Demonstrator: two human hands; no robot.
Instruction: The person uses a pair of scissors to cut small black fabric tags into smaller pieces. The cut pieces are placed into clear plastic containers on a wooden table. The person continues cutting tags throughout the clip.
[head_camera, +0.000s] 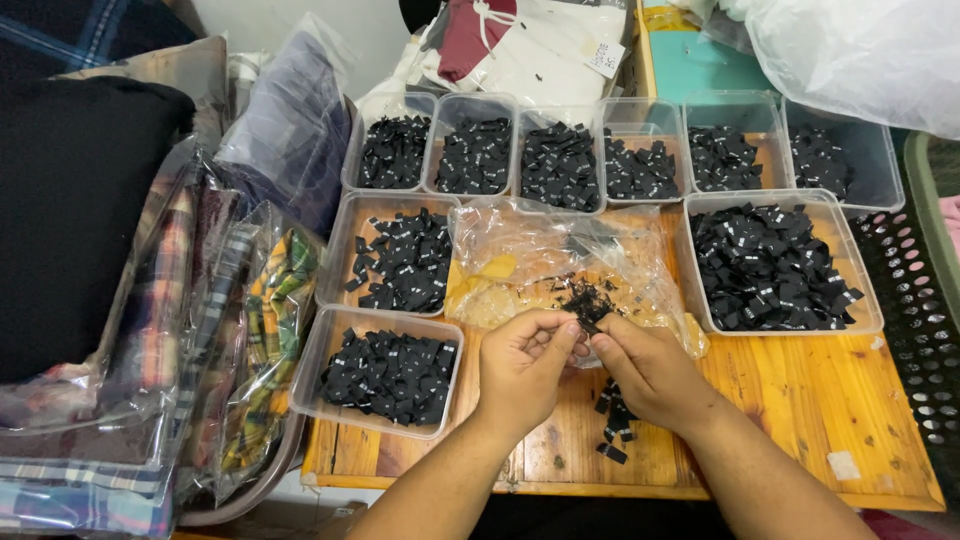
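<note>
Risks, listed against the clear plastic bag (560, 262) at the middle of the table (800, 400). Labels are small, light and many; a loose pinch could drop one among those already lying on the wood nearer the person than the bag, or mix it into the wrong tray. A sleeveless forearm sweeping sideways could nudge a tray toward the table edge.

Left of the bag: stacked checked fabrics in clear wrap (200, 330); then two clear trays of black labels, one beside the bag (400, 262), one nearer the person (385, 375).

Left hand (520, 365): just in front of the bag, palm turned inward, wrist bent slightly, fingers (555, 335) curled and closed with thumb against fingertips, pinching at the small clump of black labels (588, 300) at the bag's mouth.

Right hand (650, 370): beside the left, touching it at the fingertips, back of hand upward, fingers closed toward the same clump; whether it holds a separate label cannot be told.

Loose black labels (615, 415): on the table below the right hand, near the front edge.

Behind the bag: a row of six clear trays of labels (600, 160).

Right of the bag: one large clear tray (770, 265), heaped with labels.
</note>
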